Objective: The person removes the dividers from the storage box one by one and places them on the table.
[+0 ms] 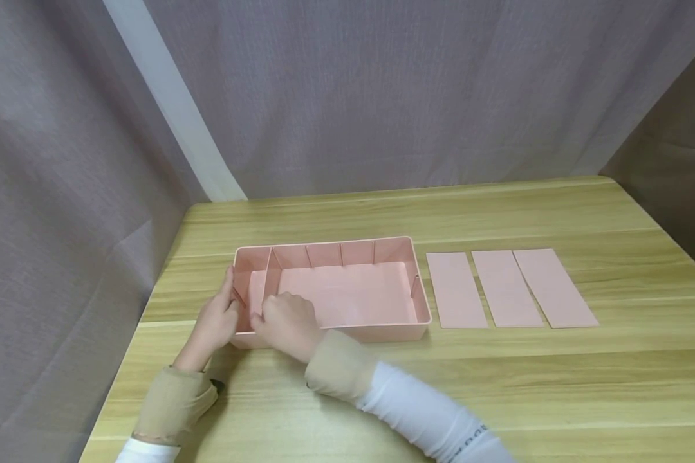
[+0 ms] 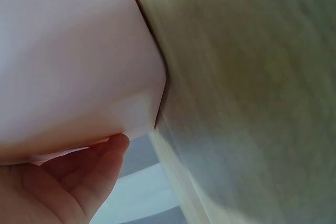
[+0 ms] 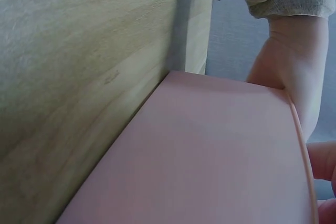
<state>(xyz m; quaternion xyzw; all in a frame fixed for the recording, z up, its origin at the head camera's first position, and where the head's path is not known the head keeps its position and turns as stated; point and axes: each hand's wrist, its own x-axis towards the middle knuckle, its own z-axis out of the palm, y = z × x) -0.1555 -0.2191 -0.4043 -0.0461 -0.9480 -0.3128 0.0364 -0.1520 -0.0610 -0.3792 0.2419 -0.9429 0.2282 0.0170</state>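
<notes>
A pink plastic box (image 1: 353,333) with slotted walls stands on the table. My left hand (image 1: 215,316) grips its left end at the rim, with one finger stretched along the left wall. The left wrist view shows fingers (image 2: 89,179) against the box's pale outer wall (image 2: 73,66). My right hand (image 1: 289,321) reaches over the front wall, fingers curled, and pinches a pink divider (image 1: 273,273) set crosswise near the left end. The hand hides the divider's near end. In the right wrist view the front wall (image 3: 194,150) fills the middle.
Three flat pink panels lie to the right of the box: a left panel (image 1: 457,289), a middle panel (image 1: 506,289) and a right panel (image 1: 556,289). Under everything is a wood-grain table (image 1: 614,386). A grey curtain (image 1: 382,96) hangs behind.
</notes>
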